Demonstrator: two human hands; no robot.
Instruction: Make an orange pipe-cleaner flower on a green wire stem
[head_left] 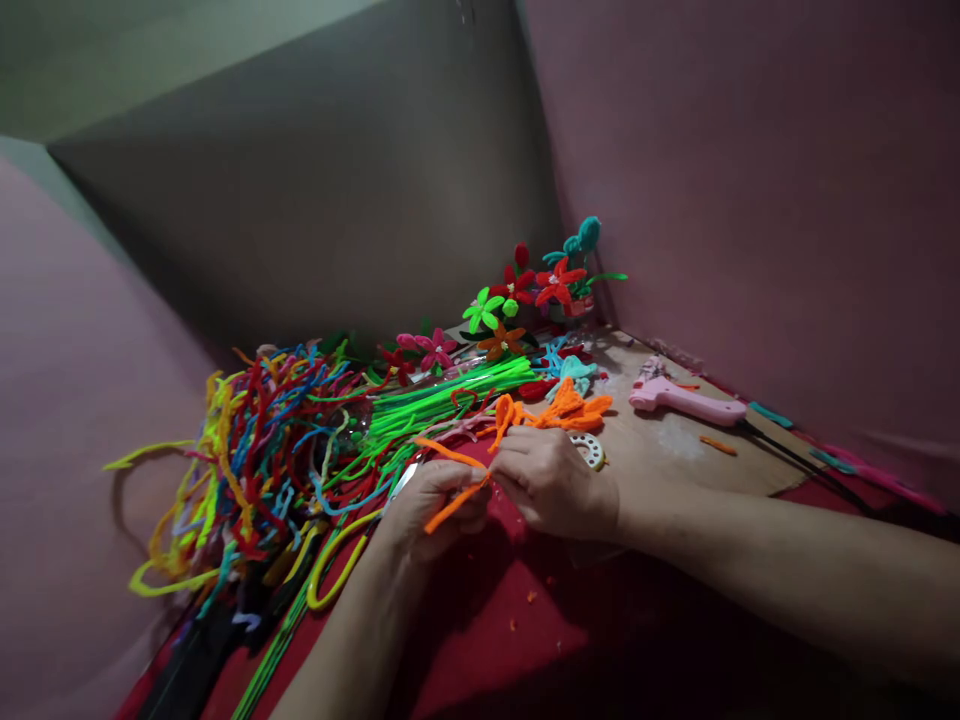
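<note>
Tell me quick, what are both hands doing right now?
Left hand: closed, holding a bent orange fuzzy stem.
Right hand: closed, seems to be pinching the same stem near its bend.

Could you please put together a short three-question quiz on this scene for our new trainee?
1. Multiple choice: what colour is the bent strip where the left hand and the right hand meet?
A. Blue
B. Orange
C. White

2. True or false: the pink gun-shaped tool is held in the right hand.

3. Fill in the blank: the tangled heap of coloured strips lies nearer to the ____ hand.

Key:
1. B, orange.
2. False; the pink gun-shaped tool lies on the brown board.
3. Left.
</note>
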